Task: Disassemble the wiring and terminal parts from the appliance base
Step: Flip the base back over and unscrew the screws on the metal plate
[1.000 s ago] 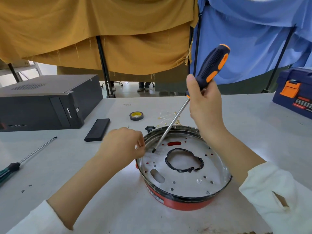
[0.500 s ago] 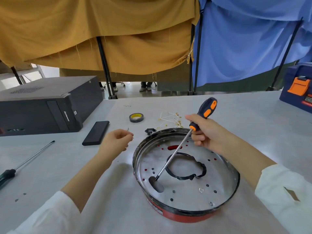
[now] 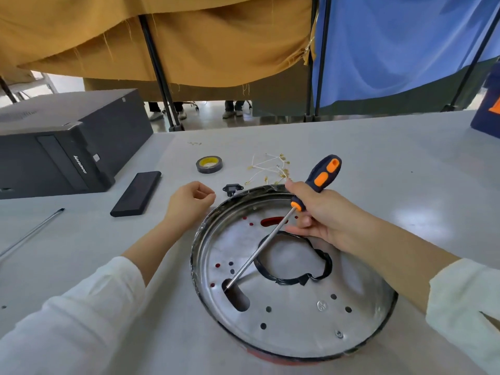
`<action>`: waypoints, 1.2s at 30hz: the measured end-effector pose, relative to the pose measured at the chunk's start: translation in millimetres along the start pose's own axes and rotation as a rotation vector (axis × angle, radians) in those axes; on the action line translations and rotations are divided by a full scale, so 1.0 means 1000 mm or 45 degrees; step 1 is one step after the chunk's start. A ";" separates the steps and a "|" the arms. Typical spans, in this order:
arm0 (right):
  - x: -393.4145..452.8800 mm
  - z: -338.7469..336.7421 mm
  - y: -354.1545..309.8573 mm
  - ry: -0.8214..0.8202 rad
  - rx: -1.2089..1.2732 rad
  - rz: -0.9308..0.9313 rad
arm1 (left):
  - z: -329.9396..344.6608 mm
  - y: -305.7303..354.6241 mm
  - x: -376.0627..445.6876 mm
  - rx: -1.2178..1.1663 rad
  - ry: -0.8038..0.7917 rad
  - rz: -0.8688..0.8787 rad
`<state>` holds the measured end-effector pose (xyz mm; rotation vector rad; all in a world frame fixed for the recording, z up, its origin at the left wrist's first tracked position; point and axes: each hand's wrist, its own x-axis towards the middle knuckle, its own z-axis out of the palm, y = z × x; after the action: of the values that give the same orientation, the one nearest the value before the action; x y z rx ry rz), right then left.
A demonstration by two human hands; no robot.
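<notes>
Nearest, at the centre-right of the worktop [image 3: 378, 163], sitting flat and steadied by nothing: the appliance base [image 3: 376, 288], a shallow steel pan with a red band showing under its near rim. Inside it, a loop of black wiring [image 3: 323, 274] curling round the middle, plus one loose-looking screw [image 3: 339, 333] by the near wall. Down in the oblong slot [image 3: 236, 295] at the near left, the tip of the screwdriver [image 3: 322, 175], shaft slanting up and to the right. Round the orange-and-navy handle, the right hand [image 3: 322, 212], fingers [image 3: 299, 230] curled in a grasp near the collar. Risky from here: levering in that slot with the base unheld, likely to skid or tip the pan; a slip of the tip, likely to gouge the steel or snag the black loop. Further left and just beside the rim, not touching it: the left hand [image 3: 189, 203], loosely curled, thumb against fingertips, maybe pinching something tiny, impossible to tell. Easy to drop such a piece and lose it. Beyond the rim, a small black socket part [image 3: 232, 188], a scatter of pale wires with brass terminals [image 3: 267, 169], then a tape roll [image 3: 209, 164]. Well off to the far left, a black slab [image 3: 136, 193] and a computer case [image 3: 70, 139].
</notes>
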<state>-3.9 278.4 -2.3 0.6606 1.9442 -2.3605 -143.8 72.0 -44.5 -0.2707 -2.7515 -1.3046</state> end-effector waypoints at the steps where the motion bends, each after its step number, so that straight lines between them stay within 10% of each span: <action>1: 0.001 0.000 0.001 0.009 -0.006 -0.006 | 0.001 -0.001 0.004 0.005 0.014 0.016; 18: 0.002 0.003 -0.001 0.043 -0.089 -0.023 | 0.007 0.005 0.049 0.926 -0.225 0.333; 30: -0.002 -0.002 -0.004 -0.050 -0.040 -0.008 | -0.027 0.024 -0.019 0.005 0.041 0.217; 36: -0.010 0.000 -0.010 -0.081 0.000 -0.091 | -0.032 0.052 -0.068 -0.128 -0.510 0.107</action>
<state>2.2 277.8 10.2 0.5180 1.9737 -2.3909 -66.4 71.5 5.1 -0.7207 -2.9476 -1.5117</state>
